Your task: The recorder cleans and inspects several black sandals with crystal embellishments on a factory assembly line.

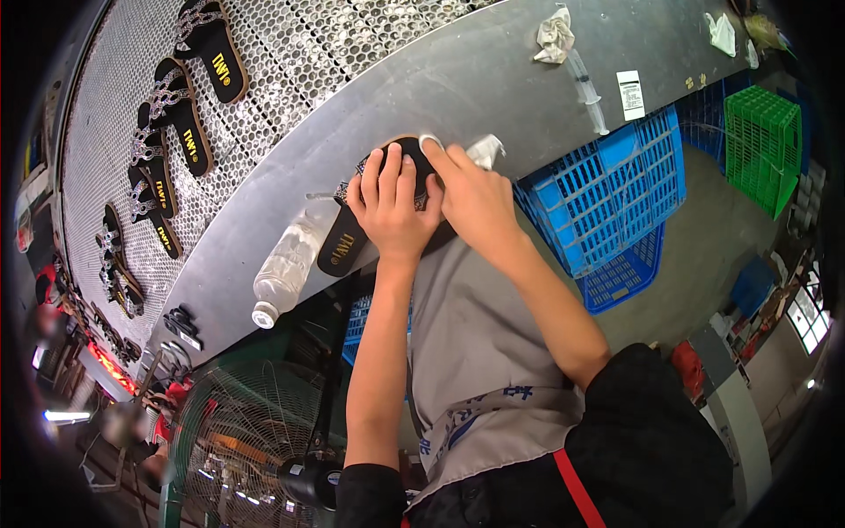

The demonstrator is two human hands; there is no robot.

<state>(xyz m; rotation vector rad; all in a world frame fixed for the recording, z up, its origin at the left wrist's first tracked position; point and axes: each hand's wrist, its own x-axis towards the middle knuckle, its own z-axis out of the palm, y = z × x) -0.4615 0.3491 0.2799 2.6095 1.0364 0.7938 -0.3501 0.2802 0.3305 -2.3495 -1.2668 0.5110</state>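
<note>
A black slide sandal (338, 245) with a patterned strap lies at the edge of the metal counter in front of me. My left hand (393, 204) grips it across the strap, with fingers bent over the upper and hiding much of it. At the sandal's toe end is my right hand (475, 195), closed with a white cloth (485, 151) that shows at the fingertips and past the knuckles. The fingers press the cloth against the sandal's rim. Just left of the sandal, a clear plastic bottle (289, 271) lies on its side.
Several sandals (182, 128) rest on a perforated metal mesh (299, 79) beyond the counter (387, 97). A crumpled cloth (555, 37), a syringe (585, 91) and a white label (630, 95) lie farther right. Blue crates (607, 189) stand right of me, a fan (251, 436) at lower left.
</note>
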